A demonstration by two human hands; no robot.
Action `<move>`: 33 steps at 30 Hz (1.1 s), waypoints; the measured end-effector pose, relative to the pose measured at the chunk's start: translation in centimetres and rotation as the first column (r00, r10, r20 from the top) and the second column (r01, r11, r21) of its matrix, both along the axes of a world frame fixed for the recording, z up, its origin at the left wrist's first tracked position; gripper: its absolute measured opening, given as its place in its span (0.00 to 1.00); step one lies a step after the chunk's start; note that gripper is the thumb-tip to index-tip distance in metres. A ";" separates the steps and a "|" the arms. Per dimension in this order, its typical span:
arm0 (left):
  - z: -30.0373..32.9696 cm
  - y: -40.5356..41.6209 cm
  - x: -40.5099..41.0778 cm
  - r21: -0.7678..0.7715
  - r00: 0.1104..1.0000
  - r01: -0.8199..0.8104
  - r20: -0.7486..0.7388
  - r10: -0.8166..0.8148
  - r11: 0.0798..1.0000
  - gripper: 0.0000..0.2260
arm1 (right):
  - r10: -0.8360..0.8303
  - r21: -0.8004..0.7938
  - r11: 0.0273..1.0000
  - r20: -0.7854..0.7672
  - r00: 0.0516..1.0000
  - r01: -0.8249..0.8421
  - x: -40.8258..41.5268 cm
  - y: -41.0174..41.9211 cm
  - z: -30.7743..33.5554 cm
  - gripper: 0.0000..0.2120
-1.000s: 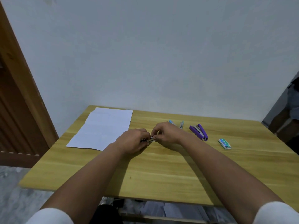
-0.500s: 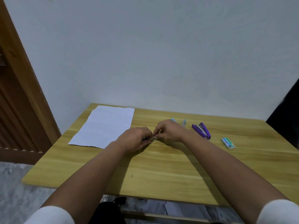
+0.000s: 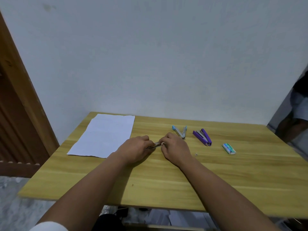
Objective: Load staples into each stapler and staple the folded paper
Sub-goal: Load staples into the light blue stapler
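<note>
At the middle of the wooden table (image 3: 166, 180) my left hand (image 3: 135, 150) grips a small dark stapler (image 3: 155, 145), mostly hidden in the fist. My right hand (image 3: 175, 146) meets it, fingers pinching at the stapler's exposed metal end; a strip of staples cannot be made out. A blue stapler (image 3: 180, 132) lies opened in a V just behind my right hand. A purple stapler (image 3: 202, 136) lies opened to its right. A white sheet of paper (image 3: 103, 135) lies flat at the left.
A small green and white staple box (image 3: 228, 148) lies at the right of the purple stapler. A tiny scrap (image 3: 196, 154) sits near my right wrist. A wooden door frame (image 3: 20, 90) stands at the left; a person stands at the far right edge.
Both hands stay together on the small stapler at the table's middle, with only slight finger shifts. The camera view has shifted a little.
</note>
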State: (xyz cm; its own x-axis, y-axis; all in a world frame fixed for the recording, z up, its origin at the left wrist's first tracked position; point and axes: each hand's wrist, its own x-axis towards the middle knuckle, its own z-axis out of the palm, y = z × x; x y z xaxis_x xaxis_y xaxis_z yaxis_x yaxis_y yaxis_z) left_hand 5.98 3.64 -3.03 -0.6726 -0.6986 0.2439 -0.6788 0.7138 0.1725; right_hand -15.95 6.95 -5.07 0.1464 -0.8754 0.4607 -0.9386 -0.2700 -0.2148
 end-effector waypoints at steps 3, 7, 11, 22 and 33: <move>0.5 0.1 1.3 0.146 0.999 0.006 -0.034 -0.001 0.989 0.19 | -0.005 -0.028 1.000 0.005 1.000 0.005 0.1 -0.1 -0.1 0.10; 2.8 0.4 4.3 0.423 0.864 -0.109 -0.408 0.297 0.900 0.26 | -0.001 -0.053 0.999 0.002 1.000 0.001 0.1 -0.2 -0.8 0.11; 3.2 1.7 1.8 0.417 0.630 -0.217 -0.631 0.453 0.882 0.21 | 0.006 -0.042 0.999 0.020 1.000 -0.005 0.1 -0.2 -1.1 0.13; 2.3 2.5 -3.4 -0.047 0.955 -0.272 -0.136 0.263 0.961 0.08 | -0.075 0.172 0.984 0.588 0.806 -0.034 -1.0 1.1 0.4 0.11; 1.8 0.6 -1.9 0.327 0.859 -0.277 -0.337 0.385 0.904 0.10 | -0.164 0.246 0.962 0.869 0.466 -0.120 0.5 0.0 2.9 0.16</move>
State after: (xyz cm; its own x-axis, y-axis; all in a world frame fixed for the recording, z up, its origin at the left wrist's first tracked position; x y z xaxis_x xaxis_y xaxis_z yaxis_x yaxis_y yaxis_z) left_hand 4.09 4.27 -1.21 -0.2798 -0.9360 0.2135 -0.7064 0.3513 0.6145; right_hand -15.45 6.97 -2.20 -0.2311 -0.9668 0.1095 -0.2168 -0.0585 -0.9745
